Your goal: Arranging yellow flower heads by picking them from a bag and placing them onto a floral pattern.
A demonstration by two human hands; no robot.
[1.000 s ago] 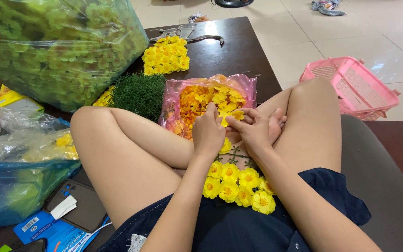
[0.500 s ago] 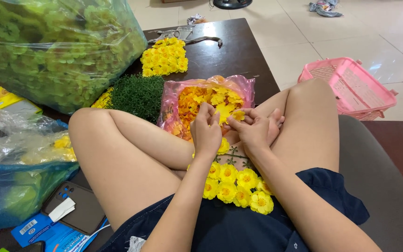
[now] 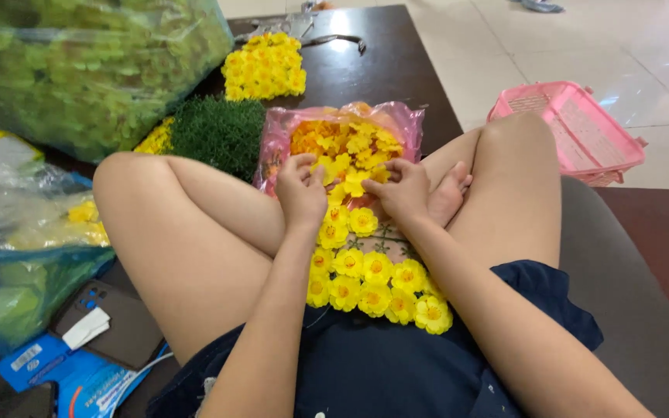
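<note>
Both hands, left (image 3: 301, 193) and right (image 3: 406, 190), pinching light, soft, crushable yellow flowers (image 3: 348, 184); best gripped gently beneath petals.

We count two hands: our left hand (image 3: 301, 193) and our right hand (image 3: 404, 190). There is one pink bag (image 3: 279, 135) of loose yellow flowers, one finished yellow flower panel (image 3: 265, 66) on the worktop (image 3: 396, 70), and one panel in our lap (image 3: 373, 282). We see one green mat (image 3: 218, 133), one pink basket (image 3: 574, 131), one large clear bag of green flowers (image 3: 79, 70), and one phone (image 3: 114, 325).
</note>
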